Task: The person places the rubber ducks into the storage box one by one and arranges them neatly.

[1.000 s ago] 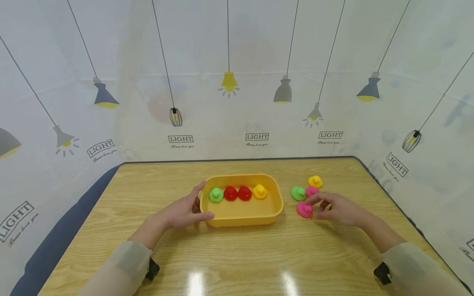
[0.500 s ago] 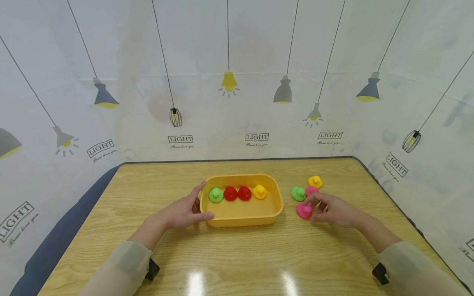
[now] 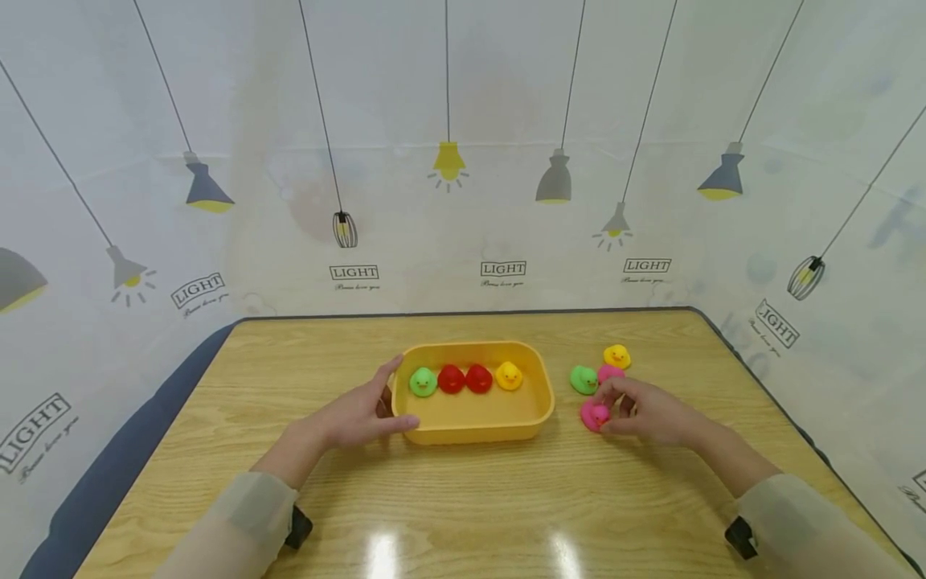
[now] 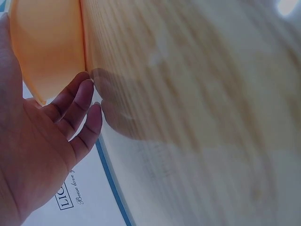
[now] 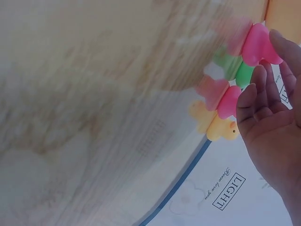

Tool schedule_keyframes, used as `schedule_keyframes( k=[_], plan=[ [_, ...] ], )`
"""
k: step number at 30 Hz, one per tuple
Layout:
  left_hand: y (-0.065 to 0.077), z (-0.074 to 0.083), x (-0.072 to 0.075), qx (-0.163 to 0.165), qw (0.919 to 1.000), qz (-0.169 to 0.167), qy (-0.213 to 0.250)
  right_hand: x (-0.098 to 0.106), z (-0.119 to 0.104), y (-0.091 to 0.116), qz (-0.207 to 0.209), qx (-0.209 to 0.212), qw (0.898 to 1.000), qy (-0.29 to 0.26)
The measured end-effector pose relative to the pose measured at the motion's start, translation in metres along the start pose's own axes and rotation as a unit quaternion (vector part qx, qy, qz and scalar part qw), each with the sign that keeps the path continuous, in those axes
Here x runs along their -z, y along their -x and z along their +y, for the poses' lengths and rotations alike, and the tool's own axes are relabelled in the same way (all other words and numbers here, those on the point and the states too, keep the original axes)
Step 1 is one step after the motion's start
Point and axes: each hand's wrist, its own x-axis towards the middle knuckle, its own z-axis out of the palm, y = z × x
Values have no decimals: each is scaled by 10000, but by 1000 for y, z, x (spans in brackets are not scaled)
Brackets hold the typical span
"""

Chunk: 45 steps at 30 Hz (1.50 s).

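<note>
My left hand (image 3: pixel 358 412) holds the left end of a yellow plastic tray (image 3: pixel 473 434), with the thumb at the front rim and the index finger at the back corner. In the left wrist view the other fingers curl beside the tray's wall (image 4: pixel 47 42), close to the table. Inside the tray sit a green rubber duck (image 3: pixel 423 383), two red ducks (image 3: pixel 452 379) and a yellow duck (image 3: pixel 509 376) in a row. My right hand (image 3: pixel 654 412) pinches a pink rubber duck (image 3: pixel 592 416) between thumb and fingers; the duck is on or just over the table.
Behind the pinched duck stand a green duck (image 3: pixel 583 379), a second pink duck (image 3: pixel 611 372) and a yellow duck (image 3: pixel 617 356), close together. The wooden table (image 3: pixel 463 498) is glossy. A cloth printed with lamps (image 3: pixel 448 241) hangs behind it.
My right hand has moved slightly left and closed in on the nearest pink duck, which has shifted and turned a little. The left hand and tray stay put.
</note>
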Motion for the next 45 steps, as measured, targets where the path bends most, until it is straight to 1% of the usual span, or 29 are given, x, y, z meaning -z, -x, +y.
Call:
schedule_keyframes(
  k=[5, 10, 14, 22, 25, 30, 35, 41, 45],
  plan=[
    [-2, 0, -1, 123, 9999, 0, 87, 0, -3, 2, 180, 104, 9997, 129],
    [-3, 0, -3, 224, 9997, 27, 118, 0, -12, 7, 624, 279, 9973, 261],
    [-3, -1, -3, 244, 9996, 38, 105, 0, -20, 6, 888, 496, 9945, 234],
    [-2, 0, -3, 251, 9996, 39, 100, -5, -40, 3, 1121, 954, 9891, 5],
    [-2, 0, -3, 264, 9996, 54, 94, -9, -48, 1, 1195, 1140, 9863, -5],
    [-3, -1, -3, 244, 9996, 72, 83, -13, -62, -5, 1195, 1308, 9842, 16],
    [-3, -2, -3, 247, 9996, 77, 94, -18, -76, -15, 1077, 1304, 9856, 0],
    [-3, -1, -3, 281, 9995, 58, 141, -29, -92, -31, 980, 1389, 9854, 59],
    [-2, 0, -2, 231, 9996, 29, 145, -40, -100, -44, 880, 1491, 9849, 33]
  ],
)
